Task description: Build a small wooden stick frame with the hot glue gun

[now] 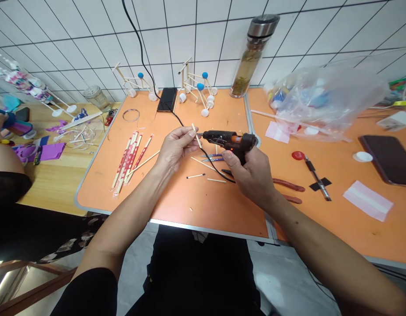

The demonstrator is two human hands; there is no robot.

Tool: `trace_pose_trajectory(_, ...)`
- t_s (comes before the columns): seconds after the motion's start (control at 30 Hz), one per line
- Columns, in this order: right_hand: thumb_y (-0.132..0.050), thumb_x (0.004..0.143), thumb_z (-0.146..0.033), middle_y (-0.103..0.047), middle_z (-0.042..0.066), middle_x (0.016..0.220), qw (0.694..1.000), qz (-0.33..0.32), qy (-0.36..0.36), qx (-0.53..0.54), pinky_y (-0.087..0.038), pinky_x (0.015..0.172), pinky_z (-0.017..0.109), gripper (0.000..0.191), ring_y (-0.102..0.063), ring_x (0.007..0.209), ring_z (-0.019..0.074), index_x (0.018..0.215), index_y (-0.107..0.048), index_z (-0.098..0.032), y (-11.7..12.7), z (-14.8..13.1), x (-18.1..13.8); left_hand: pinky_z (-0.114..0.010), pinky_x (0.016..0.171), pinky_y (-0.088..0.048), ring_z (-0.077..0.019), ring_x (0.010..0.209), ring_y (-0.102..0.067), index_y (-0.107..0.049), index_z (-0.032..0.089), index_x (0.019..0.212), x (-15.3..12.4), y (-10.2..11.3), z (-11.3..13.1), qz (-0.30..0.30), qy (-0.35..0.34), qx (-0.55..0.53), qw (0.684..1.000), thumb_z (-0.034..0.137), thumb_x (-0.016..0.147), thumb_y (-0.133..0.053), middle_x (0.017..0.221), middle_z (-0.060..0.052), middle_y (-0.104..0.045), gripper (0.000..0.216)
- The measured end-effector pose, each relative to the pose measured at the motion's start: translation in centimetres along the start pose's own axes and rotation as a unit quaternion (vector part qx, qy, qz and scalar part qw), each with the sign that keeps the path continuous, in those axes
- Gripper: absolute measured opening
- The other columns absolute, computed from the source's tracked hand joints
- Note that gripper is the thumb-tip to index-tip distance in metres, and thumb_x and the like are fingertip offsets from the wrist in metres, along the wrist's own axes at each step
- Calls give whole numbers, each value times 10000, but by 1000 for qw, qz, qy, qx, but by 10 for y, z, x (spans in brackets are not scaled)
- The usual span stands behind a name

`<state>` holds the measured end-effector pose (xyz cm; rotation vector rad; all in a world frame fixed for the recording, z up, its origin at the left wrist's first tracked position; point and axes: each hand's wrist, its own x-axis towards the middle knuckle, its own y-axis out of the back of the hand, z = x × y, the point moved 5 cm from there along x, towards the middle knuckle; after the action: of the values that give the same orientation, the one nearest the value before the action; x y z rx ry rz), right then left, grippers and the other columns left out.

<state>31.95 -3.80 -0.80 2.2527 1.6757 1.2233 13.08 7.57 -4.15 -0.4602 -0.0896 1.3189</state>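
My left hand pinches a thin pale wooden stick, held upright and tilted, between thumb and fingers. Wrapped round the handle of a black hot glue gun is my right hand; a small red light shows on the gun. Its nozzle points left and meets or nearly meets the stick; I cannot tell whether they touch. Below the hands lie cut stick pieces, a small blue-handled tool and pliers with red handles, partly hidden by my right hand.
Red-wrapped chopsticks lie left. Stick frames with blue balls, a phone and a tea bottle stand or lie along the tiled wall. The gun's black cord crosses the table. Right are a plastic bag and pen; another person's arm is left.
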Motion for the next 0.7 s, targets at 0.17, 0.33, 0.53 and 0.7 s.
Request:
trace_pose_trajectory(0.17, -595, 1114, -522, -758, 63, 940, 1000, -3, 11, 4, -570, 737, 399, 376, -685, 787, 248, 1237, -748, -201, -1, -1, 0, -172, 625, -604, -91, 664, -748, -810, 200, 945, 1, -1, 1, -4, -4, -7, 1000, 319, 825, -993, 784, 26, -784, 250)
trace_pose_trajectory(0.33, -586, 1118, -543, -721, 47, 872, 1000, -6, -1, -1, -544, 703, 387, 396, -653, 742, 239, 1218, -751, -197, -1, -1, 0, -166, 636, -608, -86, 671, -756, -811, 198, 968, 1, 1, 2, 0, -9, -1, 1000, 320, 825, -989, 786, 35, -772, 259)
trace_pose_trajectory(0.53, -584, 1122, -571, -730, 55, 902, 1000, -10, -1, 5, -551, 728, 396, 415, -665, 764, 248, 1230, -753, -207, 0, -1, 0, -175, 650, -618, -99, 690, -776, -814, 202, 968, 1, 2, 2, -4, -15, -3, 1000, 324, 823, -988, 794, 34, -776, 257)
trace_pose_trajectory(0.7, -596, 1123, -518, -747, 65, 947, 1000, -16, 2, 11, -563, 756, 397, 381, -688, 797, 253, 1265, -757, -202, -1, -2, 0, -174, 656, -620, -102, 708, -784, -817, 205, 985, 2, 4, 2, 0, -23, 1, 1000, 351, 826, -988, 814, 26, -790, 275)
